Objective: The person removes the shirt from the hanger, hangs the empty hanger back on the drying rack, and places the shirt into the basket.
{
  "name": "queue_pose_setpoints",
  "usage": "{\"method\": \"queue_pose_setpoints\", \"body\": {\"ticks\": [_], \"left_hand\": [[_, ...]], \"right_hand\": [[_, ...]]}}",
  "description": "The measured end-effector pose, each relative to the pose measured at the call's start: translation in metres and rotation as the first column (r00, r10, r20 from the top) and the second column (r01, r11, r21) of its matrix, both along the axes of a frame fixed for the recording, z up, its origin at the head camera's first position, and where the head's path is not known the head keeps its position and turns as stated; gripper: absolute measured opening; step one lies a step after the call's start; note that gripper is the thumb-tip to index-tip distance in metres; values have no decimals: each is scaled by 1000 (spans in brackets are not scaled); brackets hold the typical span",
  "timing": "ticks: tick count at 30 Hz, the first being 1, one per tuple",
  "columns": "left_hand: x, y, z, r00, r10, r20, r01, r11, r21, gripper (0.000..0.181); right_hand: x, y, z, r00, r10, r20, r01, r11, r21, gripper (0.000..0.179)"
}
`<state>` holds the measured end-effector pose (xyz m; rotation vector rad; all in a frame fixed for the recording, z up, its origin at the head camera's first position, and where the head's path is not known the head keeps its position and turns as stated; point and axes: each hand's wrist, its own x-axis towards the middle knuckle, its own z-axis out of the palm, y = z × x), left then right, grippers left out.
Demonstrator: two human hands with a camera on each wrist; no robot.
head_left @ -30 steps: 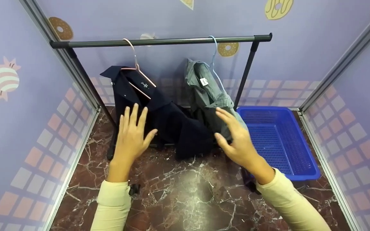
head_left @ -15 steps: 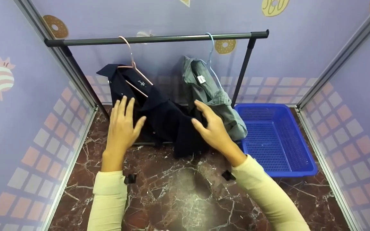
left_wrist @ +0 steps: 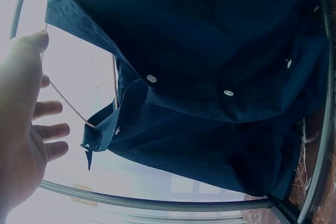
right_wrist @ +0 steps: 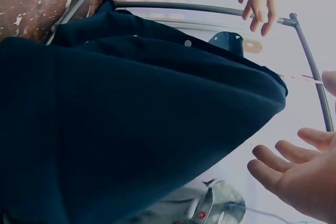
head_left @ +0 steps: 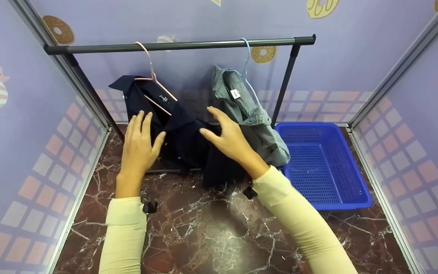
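A dark navy button-up shirt (head_left: 190, 133) hangs tilted on a pink hanger (head_left: 153, 77), its collar open and the hanger partly showing. My left hand (head_left: 137, 146) is in front of the shirt's left side, fingers extended and thumb apart. Toward the shirt's right shoulder, my right hand (head_left: 230, 139) reaches with fingers loosely bent and holds nothing. In the left wrist view, white buttons run down the shirt front (left_wrist: 210, 66), with my left fingers (left_wrist: 50, 131) apart from the cloth. The right wrist view shows my right fingers (right_wrist: 275, 161) beside the shirt's shoulder.
A black rack's rail (head_left: 192, 46) carries both hangers. A grey-green shirt (head_left: 266, 139) hangs on a light blue hanger (head_left: 246, 62) at the right. Beside it, a blue plastic basket (head_left: 361, 186) stands on the marbled floor (head_left: 188, 236). Patterned walls enclose three sides.
My right hand has moved left, from in front of the grey-green shirt to the navy shirt's shoulder. My left hand has shifted slightly up and left. Both garments still hang.
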<state>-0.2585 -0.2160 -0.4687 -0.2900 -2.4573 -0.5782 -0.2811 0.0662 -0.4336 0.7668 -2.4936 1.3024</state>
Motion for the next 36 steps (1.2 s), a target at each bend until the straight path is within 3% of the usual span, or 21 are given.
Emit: {"method": "queue_pose_setpoints", "body": {"ticks": [5,13,19,28,36], "left_hand": [[-6,-5,1,1000,4,-3,-3,999,36,61],[-19,-14,-4,1000,7,12,-8,996,90,57],[-22,-18,-8,1000,13,7,-13,994,108,54],[-22,-21,-12,1000,21,19,-23,994,109,53],[-19,-22,-7,1000,25,3,-26,994,109,52]], "right_hand": [[-12,-21,10,1000,-6,28,4,999,51,66],[-33,-45,11,991,-27,130,6,987,163,65],[-44,-56,12,987,-28,159,-1,983,182,49],[-45,-67,8,982,-94,164,54,971,234,42],[-40,-67,6,980,-190,58,163,937,307,33]]}}
